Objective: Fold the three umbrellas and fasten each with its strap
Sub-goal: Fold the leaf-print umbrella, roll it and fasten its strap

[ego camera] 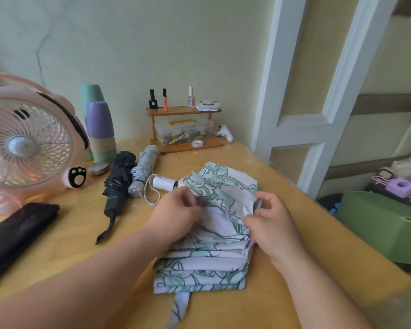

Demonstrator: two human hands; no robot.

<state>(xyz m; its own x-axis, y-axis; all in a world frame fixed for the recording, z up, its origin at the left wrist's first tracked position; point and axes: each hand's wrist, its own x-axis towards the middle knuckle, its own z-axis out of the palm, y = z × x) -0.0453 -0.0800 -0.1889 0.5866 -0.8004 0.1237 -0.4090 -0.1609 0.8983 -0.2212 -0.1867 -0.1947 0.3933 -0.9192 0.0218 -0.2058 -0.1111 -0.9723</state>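
White leaf-print umbrella (211, 262) lay pleated flat mid-table (76, 233), strap (179, 307) loose toward the near edge | left hand (176, 210) pinched canopy fabric beside the handle (164, 183) | right hand (271, 224) pinched a fold at the canopy's right side | 2 more, black umbrella (119, 184) and silver umbrella (144, 167), lay touching, further left.

Home room: pink desk fan (25, 144), nail polish shelf (183, 110).

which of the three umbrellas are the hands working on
The white leaf-print umbrella: the left hand and right hand both pinch its loose cloth. The black umbrella and silver umbrella lie bundled and untouched to its left.
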